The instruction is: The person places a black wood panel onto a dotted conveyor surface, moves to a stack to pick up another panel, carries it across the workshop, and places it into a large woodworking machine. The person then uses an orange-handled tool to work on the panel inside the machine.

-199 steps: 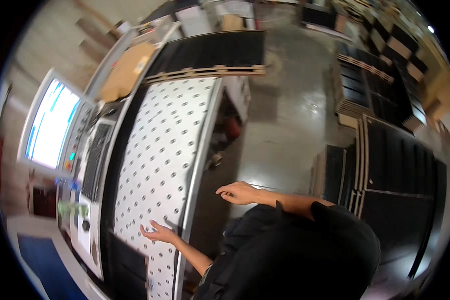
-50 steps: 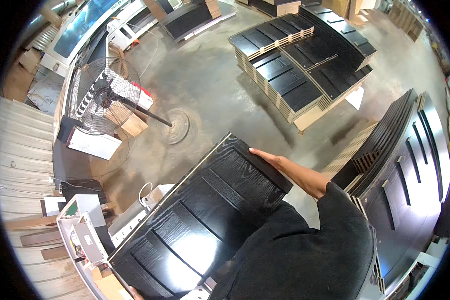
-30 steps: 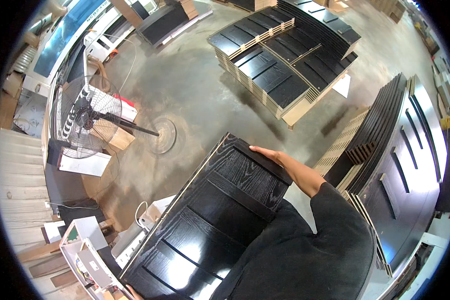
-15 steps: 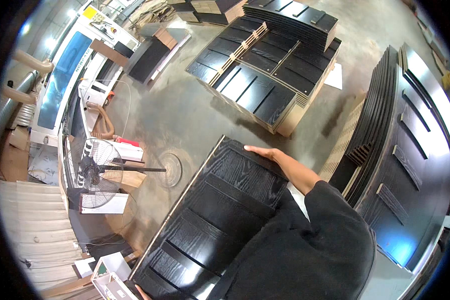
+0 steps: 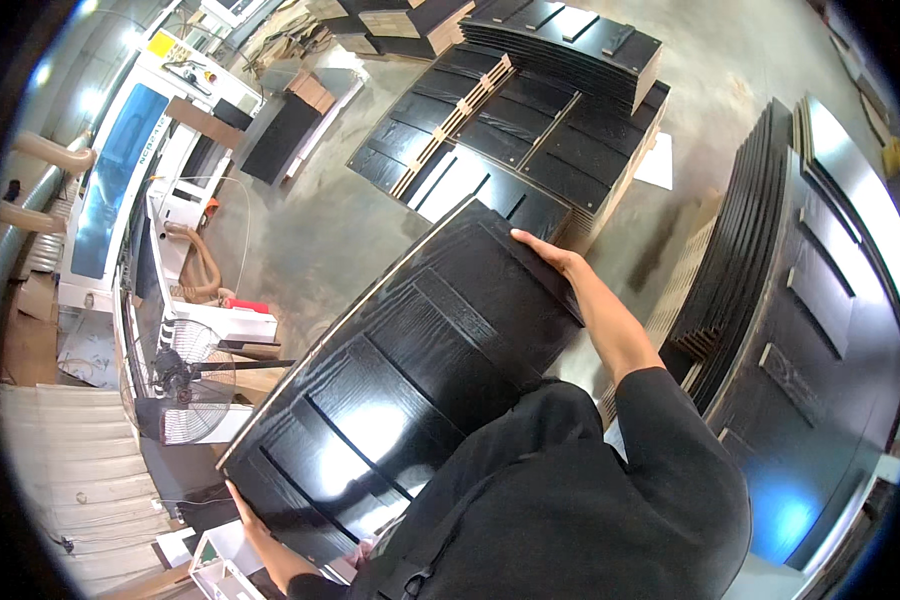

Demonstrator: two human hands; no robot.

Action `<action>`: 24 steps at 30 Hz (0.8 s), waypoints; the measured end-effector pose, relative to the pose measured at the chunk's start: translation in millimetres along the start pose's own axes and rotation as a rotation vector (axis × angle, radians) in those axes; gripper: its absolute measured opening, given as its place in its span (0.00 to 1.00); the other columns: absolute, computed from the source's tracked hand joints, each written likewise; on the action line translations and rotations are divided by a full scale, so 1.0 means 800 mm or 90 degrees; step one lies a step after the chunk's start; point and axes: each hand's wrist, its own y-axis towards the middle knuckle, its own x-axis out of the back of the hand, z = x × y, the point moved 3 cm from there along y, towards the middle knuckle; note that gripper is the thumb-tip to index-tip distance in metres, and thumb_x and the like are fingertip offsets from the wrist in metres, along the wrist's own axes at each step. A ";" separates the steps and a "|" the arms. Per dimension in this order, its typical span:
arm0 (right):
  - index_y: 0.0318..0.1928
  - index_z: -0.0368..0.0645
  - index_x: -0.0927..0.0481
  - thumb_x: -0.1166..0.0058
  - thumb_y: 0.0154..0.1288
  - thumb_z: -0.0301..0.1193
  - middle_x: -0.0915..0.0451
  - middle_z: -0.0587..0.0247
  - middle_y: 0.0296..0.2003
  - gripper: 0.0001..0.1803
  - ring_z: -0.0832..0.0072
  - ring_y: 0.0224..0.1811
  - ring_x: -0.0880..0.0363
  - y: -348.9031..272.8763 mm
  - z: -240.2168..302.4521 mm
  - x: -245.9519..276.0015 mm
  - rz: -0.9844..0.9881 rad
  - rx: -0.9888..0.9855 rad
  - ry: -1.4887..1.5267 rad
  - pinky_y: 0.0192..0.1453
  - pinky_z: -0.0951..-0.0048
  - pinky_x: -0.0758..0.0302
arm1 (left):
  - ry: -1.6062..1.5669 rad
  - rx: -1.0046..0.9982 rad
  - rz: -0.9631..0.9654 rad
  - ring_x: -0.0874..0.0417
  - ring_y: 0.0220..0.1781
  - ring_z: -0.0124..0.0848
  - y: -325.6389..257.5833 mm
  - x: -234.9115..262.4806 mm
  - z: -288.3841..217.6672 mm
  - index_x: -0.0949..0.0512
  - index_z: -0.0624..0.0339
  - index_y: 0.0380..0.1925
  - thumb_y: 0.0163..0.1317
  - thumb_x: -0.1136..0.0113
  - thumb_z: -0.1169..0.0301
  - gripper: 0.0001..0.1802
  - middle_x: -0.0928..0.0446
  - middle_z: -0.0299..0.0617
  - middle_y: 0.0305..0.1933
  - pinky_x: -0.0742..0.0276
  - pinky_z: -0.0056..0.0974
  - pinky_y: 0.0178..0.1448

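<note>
Grey floor, pretty loaded up
Big pile of black boards [image 5: 555, 140] sits on the floor [image 5: 290, 260] toward the back, white sheet [image 5: 657, 163] by its right edge, smaller dark stack [image 5: 278, 138] off left, more stacks [image 5: 415, 24] behind.

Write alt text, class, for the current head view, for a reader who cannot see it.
A left hand and right hand hold a black panel by opposite ends. Panel stacks lie ahead and right; a fan stands at left.
</note>
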 end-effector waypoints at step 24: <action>0.74 0.39 0.31 0.51 0.61 0.76 0.33 0.42 0.73 0.58 0.48 0.72 0.31 -0.095 0.091 0.377 -0.267 0.128 0.243 0.77 0.52 0.36 | 0.169 -0.178 0.237 0.31 0.74 0.52 0.120 -0.452 -0.626 0.36 0.66 0.74 0.69 0.50 0.33 0.50 0.35 0.54 0.75 0.38 0.49 0.77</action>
